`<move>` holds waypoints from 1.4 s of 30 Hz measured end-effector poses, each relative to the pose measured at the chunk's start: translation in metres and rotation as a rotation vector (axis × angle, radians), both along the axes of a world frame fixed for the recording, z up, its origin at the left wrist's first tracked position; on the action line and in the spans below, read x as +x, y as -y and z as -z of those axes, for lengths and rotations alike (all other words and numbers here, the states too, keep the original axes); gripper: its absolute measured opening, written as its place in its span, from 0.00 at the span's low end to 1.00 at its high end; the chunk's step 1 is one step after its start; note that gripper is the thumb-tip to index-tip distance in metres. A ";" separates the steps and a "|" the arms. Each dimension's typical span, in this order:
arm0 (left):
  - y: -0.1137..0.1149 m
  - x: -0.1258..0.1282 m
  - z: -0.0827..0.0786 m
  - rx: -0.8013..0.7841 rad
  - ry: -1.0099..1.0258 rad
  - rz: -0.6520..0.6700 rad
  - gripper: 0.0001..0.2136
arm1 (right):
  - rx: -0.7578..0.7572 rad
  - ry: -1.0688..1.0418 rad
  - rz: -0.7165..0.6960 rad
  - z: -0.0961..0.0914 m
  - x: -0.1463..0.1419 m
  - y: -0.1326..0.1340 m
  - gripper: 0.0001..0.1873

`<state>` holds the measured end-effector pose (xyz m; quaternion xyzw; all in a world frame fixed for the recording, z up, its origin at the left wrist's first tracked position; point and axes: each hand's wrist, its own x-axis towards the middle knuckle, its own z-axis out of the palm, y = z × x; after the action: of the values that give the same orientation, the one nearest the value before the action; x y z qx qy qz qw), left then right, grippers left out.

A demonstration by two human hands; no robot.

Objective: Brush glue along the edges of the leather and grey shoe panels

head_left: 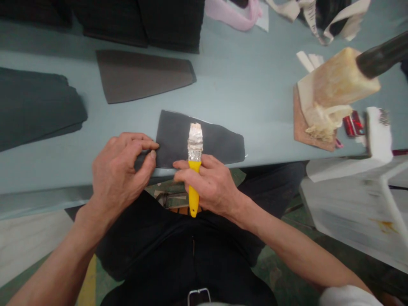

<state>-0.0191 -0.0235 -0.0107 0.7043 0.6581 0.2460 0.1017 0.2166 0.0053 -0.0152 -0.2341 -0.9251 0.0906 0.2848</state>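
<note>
My right hand (212,182) is closed around the yellow handle of a paintbrush (194,187). The brush points away from me, its ferrule wrapped in silvery tape and its pale bristles over a dark grey tapered panel (219,138). This panel lies flat along the near table edge, with a thin whitish line on its far edge. At the panel's left end is my left hand (124,163), thumb and forefinger closed together on its edge. Some dark material shows between that thumb and the fingers.
A brown-grey tapered panel (143,76) lies farther back, before dark stacks (172,25). More dark panels (35,106) are at left. To the right, a stained cream container (341,80) with a dark handle stands on a brown board (299,123), near a red object (353,124).
</note>
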 end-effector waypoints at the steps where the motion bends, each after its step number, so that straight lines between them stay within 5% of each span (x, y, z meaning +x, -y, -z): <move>1: 0.000 0.000 0.000 0.001 -0.001 0.003 0.15 | 0.000 0.005 -0.004 -0.001 0.000 -0.001 0.15; 6: 0.001 -0.002 0.003 0.043 -0.017 0.020 0.13 | -0.031 0.032 0.105 0.002 -0.009 -0.007 0.15; 12: 0.001 -0.002 0.003 0.047 -0.006 0.017 0.12 | 0.046 0.047 -0.005 -0.001 -0.011 0.003 0.11; 20: 0.001 -0.002 0.004 0.075 0.000 0.019 0.12 | 0.017 -0.003 0.059 0.004 -0.018 -0.001 0.13; 25: 0.001 -0.002 0.004 0.072 0.015 0.010 0.11 | -0.037 -0.097 -0.012 -0.009 -0.007 0.012 0.10; 35: 0.003 -0.010 -0.004 0.048 0.188 0.002 0.06 | -0.035 -0.226 0.425 -0.016 0.056 0.003 0.12; 42: 0.005 -0.015 -0.020 0.055 0.183 -0.048 0.06 | -0.007 -0.235 0.526 -0.009 0.073 0.003 0.10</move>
<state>-0.0337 -0.0287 0.0090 0.6654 0.6559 0.3295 0.1360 0.2900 0.0022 -0.0058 -0.4548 -0.7930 0.0433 0.4031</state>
